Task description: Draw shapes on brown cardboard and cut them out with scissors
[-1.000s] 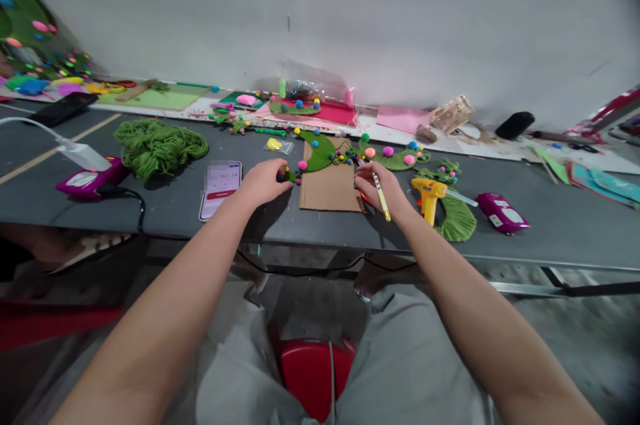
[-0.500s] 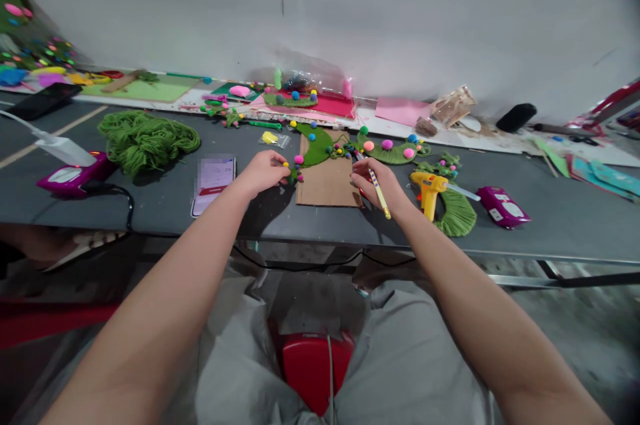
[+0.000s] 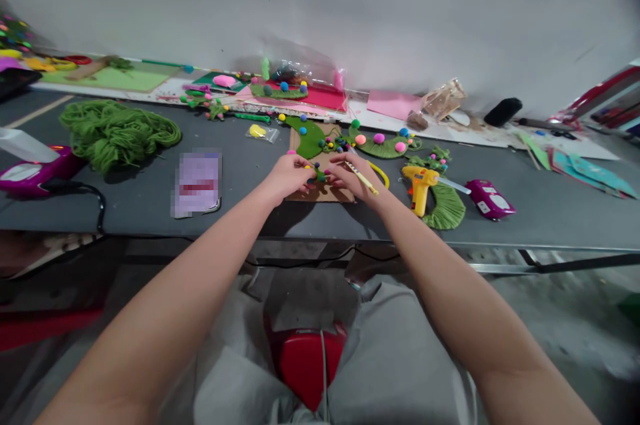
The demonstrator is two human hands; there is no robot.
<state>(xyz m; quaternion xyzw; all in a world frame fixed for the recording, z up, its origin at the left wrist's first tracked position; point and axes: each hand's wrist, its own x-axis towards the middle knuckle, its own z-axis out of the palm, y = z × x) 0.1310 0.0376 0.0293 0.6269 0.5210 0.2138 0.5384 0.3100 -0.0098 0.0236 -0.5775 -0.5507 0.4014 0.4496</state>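
Observation:
My left hand (image 3: 296, 178) pinches a small green piece dotted with tiny pom-poms (image 3: 319, 173), over a brown cardboard square (image 3: 327, 194). My right hand (image 3: 349, 175) meets it from the other side, fingertips close to the piece; whether they touch it I cannot tell. A patterned pale yellow pencil (image 3: 364, 179) is held in that hand, slanting back over the knuckles. On the cardboard's upper left lies a green crescent (image 3: 311, 139) with coloured pom-poms. A yarn-wrapped crescent with larger pom-poms (image 3: 385, 146) lies beyond my right hand, and a yellow loop (image 3: 383, 175) shows beside it.
To the right are a yellow glue gun (image 3: 421, 186), a green yarn-wrapped ring (image 3: 446, 208) and a purple device (image 3: 490, 199). Leftward are a phone (image 3: 199, 183), a heap of green yarn (image 3: 117, 135) and another purple device (image 3: 37, 175) with a black cable. Craft sheets line the wall.
My left hand has moved right with the small pom-pom piece, over the cardboard. The right hand has shifted left toward it, keeping the pencil. The whole view has swung slightly right.

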